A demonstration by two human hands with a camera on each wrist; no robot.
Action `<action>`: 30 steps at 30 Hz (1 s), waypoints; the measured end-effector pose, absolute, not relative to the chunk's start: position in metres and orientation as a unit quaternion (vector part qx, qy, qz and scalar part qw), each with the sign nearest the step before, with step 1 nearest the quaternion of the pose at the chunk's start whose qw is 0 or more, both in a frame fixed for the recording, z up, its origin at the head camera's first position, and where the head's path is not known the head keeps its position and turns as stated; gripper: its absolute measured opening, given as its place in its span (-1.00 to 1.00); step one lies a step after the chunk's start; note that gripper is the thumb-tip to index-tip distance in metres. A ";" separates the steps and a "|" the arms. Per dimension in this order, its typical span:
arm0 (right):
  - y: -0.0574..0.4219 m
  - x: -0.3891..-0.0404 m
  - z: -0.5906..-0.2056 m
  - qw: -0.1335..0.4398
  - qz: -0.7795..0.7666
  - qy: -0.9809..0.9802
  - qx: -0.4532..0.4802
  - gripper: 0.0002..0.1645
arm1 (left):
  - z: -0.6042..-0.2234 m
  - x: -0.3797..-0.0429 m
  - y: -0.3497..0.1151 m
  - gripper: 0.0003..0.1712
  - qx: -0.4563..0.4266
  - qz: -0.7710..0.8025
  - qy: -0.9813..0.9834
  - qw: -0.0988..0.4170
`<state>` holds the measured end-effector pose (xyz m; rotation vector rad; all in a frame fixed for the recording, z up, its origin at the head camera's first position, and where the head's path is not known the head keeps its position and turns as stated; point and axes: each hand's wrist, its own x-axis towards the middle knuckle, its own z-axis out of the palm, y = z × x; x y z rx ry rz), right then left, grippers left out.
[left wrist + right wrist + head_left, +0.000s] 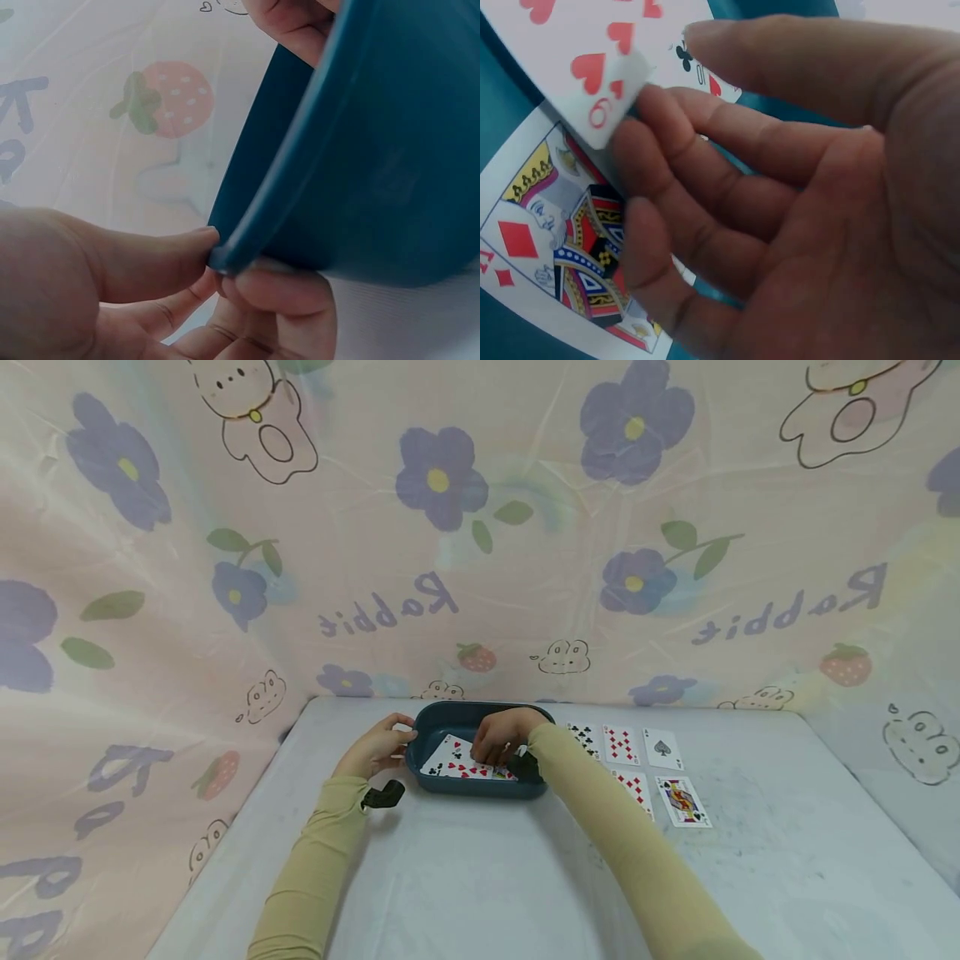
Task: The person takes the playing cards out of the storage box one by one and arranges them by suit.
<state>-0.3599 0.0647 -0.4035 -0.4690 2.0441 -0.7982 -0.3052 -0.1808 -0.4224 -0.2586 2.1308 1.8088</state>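
A dark teal tray (480, 787) stands on the table. My left hand (375, 747) grips its left rim; in the left wrist view the thumb (161, 259) is above the rim and the curled fingers below. My right hand (506, 735) reaches down into the tray over several playing cards (450, 756). In the right wrist view its loosely bent fingers (649, 142) are right at the edge of a hearts card (555, 60), which overlaps a king of diamonds (577, 232). The thumb (727, 49) stays apart from the fingers, over a black clubs card.
Right of the tray, cards lie face up in rows: a black clubs card (585, 739), a diamonds card (621, 745), an ace of spades (663, 749), another diamonds card (636, 789) and a face card (683, 802). A printed curtain (525, 593) hangs behind the white table (465, 877).
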 end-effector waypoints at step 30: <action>0.132 -0.355 -0.373 0.283 -0.446 0.824 -0.205 -0.84 | -0.424 -0.304 -0.181 -0.66 -0.076 0.634 0.752 0.164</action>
